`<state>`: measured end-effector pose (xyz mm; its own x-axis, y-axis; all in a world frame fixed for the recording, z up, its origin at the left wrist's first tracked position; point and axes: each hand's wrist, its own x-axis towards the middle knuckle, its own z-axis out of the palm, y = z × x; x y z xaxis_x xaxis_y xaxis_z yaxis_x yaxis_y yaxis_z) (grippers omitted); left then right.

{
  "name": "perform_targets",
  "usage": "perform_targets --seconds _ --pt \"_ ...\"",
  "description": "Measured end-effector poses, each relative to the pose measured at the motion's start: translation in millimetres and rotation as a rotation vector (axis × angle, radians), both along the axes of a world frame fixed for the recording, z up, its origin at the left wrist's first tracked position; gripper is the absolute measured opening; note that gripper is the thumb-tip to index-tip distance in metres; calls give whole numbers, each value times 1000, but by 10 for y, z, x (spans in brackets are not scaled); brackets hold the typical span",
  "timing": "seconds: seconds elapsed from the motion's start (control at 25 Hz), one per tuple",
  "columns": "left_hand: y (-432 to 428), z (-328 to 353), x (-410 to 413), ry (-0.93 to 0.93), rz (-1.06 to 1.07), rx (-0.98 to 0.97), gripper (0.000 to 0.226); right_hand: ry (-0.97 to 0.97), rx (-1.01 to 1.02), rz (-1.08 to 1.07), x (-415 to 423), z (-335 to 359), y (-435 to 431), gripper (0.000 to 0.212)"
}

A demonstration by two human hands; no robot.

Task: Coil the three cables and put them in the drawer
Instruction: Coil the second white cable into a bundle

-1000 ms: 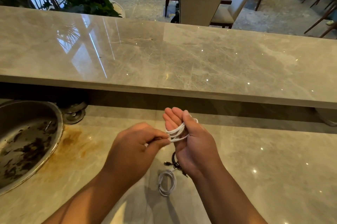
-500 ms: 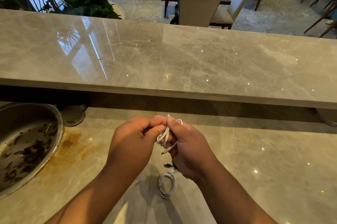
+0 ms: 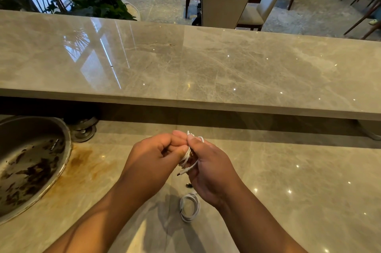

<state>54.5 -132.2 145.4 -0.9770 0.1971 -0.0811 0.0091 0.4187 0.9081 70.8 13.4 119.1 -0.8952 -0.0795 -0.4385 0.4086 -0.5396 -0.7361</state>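
Steel comes first on our far left: the stained sink basin (image 3: pixel 31 160) sits well apart from the fingers, with a rust-coloured stain (image 3: pixel 82 162) on the marble counter (image 3: pixel 288 170) between it and our left hand (image 3: pixel 152 162). That hand is curled, its thumb and fingertips pinching the white cable (image 3: pixel 188 156) from the left side. The cable is bunched into a few loose loops between the two hands. Its long axis runs from the fingertips down toward us, and its free plug end (image 3: pixel 180 173) pokes out low and leftward, just below the left thumb. Our right hand (image 3: pixel 210 170) is curled round the loops from the right, thumb pressed on top. We judge that the coming move turns on this loose tail. It lies nearer the left thumb, so the left hand seems best placed to wind or tuck it while the right holds the bundle. Below the fingers, toward us, a coiled white cable (image 3: pixel 189 206) lies on the counter. The plug of a dark cable (image 3: pixel 188 185) shows just beside the right palm, the rest of it hidden. Beyond the fingers runs a raised marble ledge (image 3: pixel 206 63). We see no drawer, so where the coils must go cannot be told from here.
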Motion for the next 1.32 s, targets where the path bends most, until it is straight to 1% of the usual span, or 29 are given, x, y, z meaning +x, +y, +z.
perform_targets --seconds 0.04,0.08,0.16,0.2,0.28,0.36,0.44,0.52,0.56,0.6,0.64,0.76,0.8,0.92,1.0,1.08,1.2,1.32 --pt "-4 6 17 -8 -27 23 15 -6 -17 -10 -6 -3 0 37" --pt "0 5 26 9 -53 4 19 -10 -47 -25 -13 -10 -4 38" --pt "12 -18 30 85 -91 -118 30 -7 -102 -45 -22 -18 -30 41" --pt "21 -21 23 110 -89 -143 31 -2 -108 -46 -23 -18 -49 42" --pt "12 -45 15 113 -62 -115 32 5 -100 -35 -19 -22 -77 41" --pt "-9 -67 7 13 -6 -9 28 6 -71 -31 -19 -28 -72 38" --pt "6 -41 18 -103 47 88 21 14 3 -14 -16 -43 -55 35" --pt "41 -26 32 -155 73 104 19 27 75 15 -3 -55 -42 35" --pt "62 -19 45 -149 74 105 19 30 82 15 6 -58 -44 36" --pt "72 -21 60 -112 71 88 21 25 70 2 11 -57 -55 36" --pt "67 -37 78 -30 63 20 22 11 43 -24 12 -42 -71 36" --pt "21 -78 99 306 -46 -338 16 -56 10 -96 5 -10 -119 32" --pt "15 -75 109 358 -100 -414 15 -77 8 -104 10 -7 -129 31" --pt "27 -120 139 419 -245 -551 19 -127 -32 -135 23 10 -143 30" --pt "38 -166 139 443 -273 -600 18 -132 2 -138 30 13 -151 29" --pt "60 -207 133 457 -254 -618 18 -130 20 -129 43 1 -167 29" --pt "70 -253 141 460 -237 -621 25 -133 33 -109 75 -8 -189 30" --pt "40 -297 183 533 -215 -589 21 -153 51 -132 70 -3 -162 27"
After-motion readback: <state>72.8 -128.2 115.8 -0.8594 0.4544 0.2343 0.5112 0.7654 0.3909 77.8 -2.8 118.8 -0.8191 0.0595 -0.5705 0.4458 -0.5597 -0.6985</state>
